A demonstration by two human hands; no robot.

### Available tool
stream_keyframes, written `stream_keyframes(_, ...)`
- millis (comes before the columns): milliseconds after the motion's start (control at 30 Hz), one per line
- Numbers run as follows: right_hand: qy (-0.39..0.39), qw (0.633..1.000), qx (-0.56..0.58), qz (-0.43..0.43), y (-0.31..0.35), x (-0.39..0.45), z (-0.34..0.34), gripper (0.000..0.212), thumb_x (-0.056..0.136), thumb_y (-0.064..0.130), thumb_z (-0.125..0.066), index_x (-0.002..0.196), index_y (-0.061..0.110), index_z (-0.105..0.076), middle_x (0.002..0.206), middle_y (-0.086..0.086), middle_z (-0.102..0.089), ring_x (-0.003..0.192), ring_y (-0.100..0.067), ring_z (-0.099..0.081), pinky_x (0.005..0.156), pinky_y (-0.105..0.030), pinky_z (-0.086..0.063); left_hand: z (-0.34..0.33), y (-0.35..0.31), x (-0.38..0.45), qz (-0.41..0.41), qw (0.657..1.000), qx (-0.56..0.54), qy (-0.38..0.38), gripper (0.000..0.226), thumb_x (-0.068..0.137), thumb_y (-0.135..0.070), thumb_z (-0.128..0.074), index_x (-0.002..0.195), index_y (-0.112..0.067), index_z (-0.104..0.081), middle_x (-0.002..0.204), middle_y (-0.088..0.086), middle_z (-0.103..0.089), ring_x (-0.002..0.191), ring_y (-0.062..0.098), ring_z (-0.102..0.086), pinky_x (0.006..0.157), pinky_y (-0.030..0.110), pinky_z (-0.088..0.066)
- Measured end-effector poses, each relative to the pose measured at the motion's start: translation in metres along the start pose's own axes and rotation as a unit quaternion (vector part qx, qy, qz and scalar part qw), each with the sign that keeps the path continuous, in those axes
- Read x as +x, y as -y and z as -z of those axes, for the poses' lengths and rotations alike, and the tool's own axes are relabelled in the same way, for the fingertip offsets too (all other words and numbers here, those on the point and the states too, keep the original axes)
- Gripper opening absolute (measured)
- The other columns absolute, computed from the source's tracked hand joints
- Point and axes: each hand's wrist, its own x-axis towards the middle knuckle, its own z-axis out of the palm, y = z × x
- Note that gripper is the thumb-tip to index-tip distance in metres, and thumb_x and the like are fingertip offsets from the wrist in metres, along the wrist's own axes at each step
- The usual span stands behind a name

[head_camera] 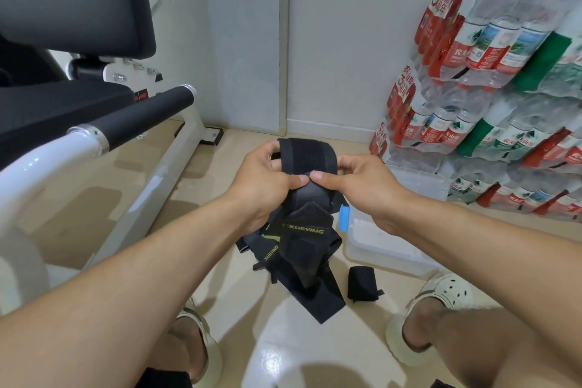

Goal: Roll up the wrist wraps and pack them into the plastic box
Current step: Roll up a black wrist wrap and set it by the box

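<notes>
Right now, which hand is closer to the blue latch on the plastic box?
Right. The right hand is just above and beside the blue latch, its wrist almost over it. The left hand is across the wrist wrap that both hold, farther away.

The wrist wraps [302,239] are black with yellow-green lettering, and the plastic box [387,246] at 3 o'clock of them is clear with a blue clip [344,217]. The bottles [491,79] at 1 o'clock carry red, white and green labels; the floor [104,198] is beige.
</notes>
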Motion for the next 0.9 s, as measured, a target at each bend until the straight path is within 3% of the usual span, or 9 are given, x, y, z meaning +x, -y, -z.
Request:
stream_keyframes(100,0.026,0.999,-0.020,0.011,0.002,-0.001,0.000,0.010,0.089,0.023,-0.078,0.099,0.020,-0.079,0.086,0.002,-0.080,0.081,-0.012,-0.077,0.080,-0.030,-0.061,0.004,-0.007,-0.001,0.024,0.999,-0.026,0.026,0.036,0.086,0.013,-0.062,0.113,-0.011,-0.064,0.102,0.013,-0.077,0.092,0.026,-0.074,0.080,0.041,-0.060)
stream_keyframes(200,0.091,0.990,-0.103,0.011,0.000,-0.003,0.001,0.011,0.089,0.026,-0.079,0.096,0.019,-0.081,0.089,0.002,-0.080,0.089,-0.015,-0.077,0.087,-0.032,-0.060,0.008,-0.015,-0.004,0.050,0.997,-0.066,0.006,0.006,0.092,-0.009,-0.067,0.098,-0.011,-0.067,0.092,0.012,-0.075,0.078,0.021,-0.073,0.063,0.031,-0.059)
stream_keyframes(267,0.144,0.969,-0.202,0.019,-0.002,-0.003,0.004,0.012,0.088,0.029,-0.080,0.093,0.018,-0.082,0.092,-0.001,-0.080,0.094,-0.019,-0.075,0.093,-0.035,-0.058,0.011,-0.014,-0.002,0.036,0.998,-0.035,-0.024,0.014,0.095,-0.022,-0.069,0.103,-0.010,-0.069,0.092,0.009,-0.075,0.073,0.016,-0.072,0.055,0.023,-0.055)
stream_keyframes(333,0.178,0.933,-0.312,0.004,0.002,-0.001,0.014,0.004,0.086,0.024,-0.081,0.089,0.024,-0.083,0.086,0.009,-0.079,0.087,-0.006,-0.073,0.083,-0.023,-0.056,0.012,-0.012,0.000,0.020,0.999,0.004,-0.039,0.018,0.097,-0.027,-0.066,0.102,-0.010,-0.071,0.088,0.006,-0.075,0.069,0.013,-0.070,0.053,0.019,-0.052)
stream_keyframes(433,0.087,0.914,-0.396,0.014,0.008,0.008,0.034,0.019,0.093,0.013,-0.069,0.091,0.030,-0.079,0.081,0.018,-0.075,0.085,0.000,-0.071,0.076,-0.018,-0.054,0.015,-0.011,0.001,-0.001,0.997,0.081,-0.011,0.021,0.097,-0.033,-0.066,0.089,-0.016,-0.075,0.083,0.003,-0.074,0.070,0.014,-0.067,0.061,0.021,-0.051)
stream_keyframes(533,0.015,0.958,-0.277,0.073,0.009,0.017,0.048,0.021,0.103,0.026,-0.059,0.119,0.034,-0.070,0.108,0.011,-0.073,0.104,-0.012,-0.070,0.091,-0.028,-0.054,0.014,-0.015,-0.004,-0.007,0.993,0.100,0.069,0.021,0.098,-0.025,-0.064,0.081,-0.014,-0.072,0.077,0.003,-0.069,0.069,0.013,-0.063,0.061,0.019,-0.049)
stream_keyframes(667,0.206,0.960,-0.182,0.057,0.010,0.012,0.045,0.043,0.094,0.063,-0.049,0.125,0.040,-0.068,0.126,0.022,-0.068,0.121,0.000,-0.060,0.108,-0.030,-0.042,0.012,-0.019,-0.005,-0.018,0.987,0.114,0.113,0.027,0.098,-0.016,-0.059,0.072,-0.015,-0.066,0.075,0.002,-0.063,0.073,0.013,-0.057,0.073,0.024,-0.044)
stream_keyframes(767,0.258,0.954,-0.145,0.042,0.008,0.009,0.044,0.039,0.089,0.063,-0.066,0.092,0.024,-0.067,0.094,0.006,-0.066,0.093,-0.016,-0.057,0.094,-0.038,-0.040,0.014,-0.018,-0.003,-0.004,0.986,0.119,0.116,0.032,0.099,-0.013,-0.055,0.068,-0.017,-0.065,0.074,0.001,-0.063,0.073,0.013,-0.058,0.077,0.029,-0.043)
stream_keyframes(900,0.235,0.972,-0.027,-0.007,0.016,0.007,0.041,0.024,0.084,0.044,-0.079,0.081,0.023,-0.068,0.080,-0.007,-0.062,0.072,-0.022,-0.054,0.064,-0.032,-0.047,0.018,-0.011,0.000,-0.003,0.984,0.156,0.088,0.017,0.099,-0.016,-0.060,0.084,-0.016,-0.067,0.090,-0.002,-0.069,0.089,0.014,-0.064,0.085,0.026,-0.048)
